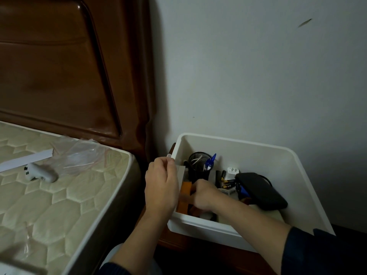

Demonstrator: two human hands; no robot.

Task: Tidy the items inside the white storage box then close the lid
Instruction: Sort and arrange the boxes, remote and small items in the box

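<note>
The white storage box (294, 161) stands open on a wooden bedside table by the wall. Inside are a black mesh pen cup (199, 165), blue scissors (210, 161), a white plug (232, 172), several batteries (228, 182) and a black pouch (260, 190). My left hand (161, 185) is at the box's left wall, its fingers curled round a small white-tipped thing at the rim. My right hand (204, 194) reaches into the box and grips an orange-brown roll of tape (184, 197). No lid is in view.
A quilted mattress (49, 195) lies to the left, with a white game controller (39, 172), a white strip (25, 158) and a clear plastic bag (79, 155) on it. A dark wooden headboard (69, 66) rises behind. The grey wall (258, 76) is close behind the box.
</note>
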